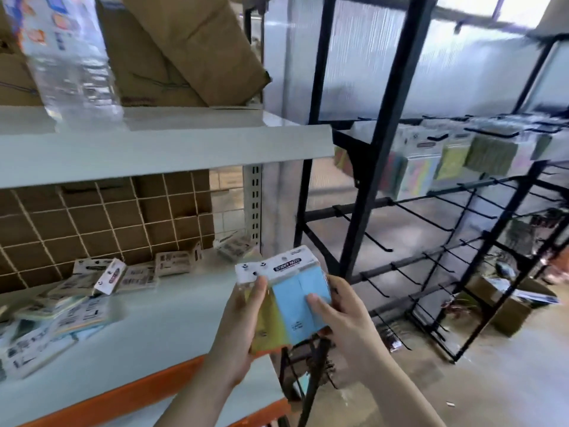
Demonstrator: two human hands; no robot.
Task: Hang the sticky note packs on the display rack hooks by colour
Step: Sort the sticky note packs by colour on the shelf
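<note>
Packs: a blue sticky note pack point(300, 306) with a white header card is fronting a yellow pack point(261, 328), both being held at centre frame.
Left hand point(243, 331): gripping the yellow pack's edge, thumb pressing its front.
Right hand point(341, 318): pinching the blue pack, thumb lying across its face.
Rack: black display rack point(385, 143) is standing at two o'clock.
Shelf: loose packs point(101, 282) are lying at nine o'clock.

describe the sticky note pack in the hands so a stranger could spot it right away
Start at the pale shelf left of the black display rack. Just past its front corner, the left hand and right hand grip a sticky note pack. Unlike the loose packs lying on the shelf, it is held upright, showing a blue front.
</note>
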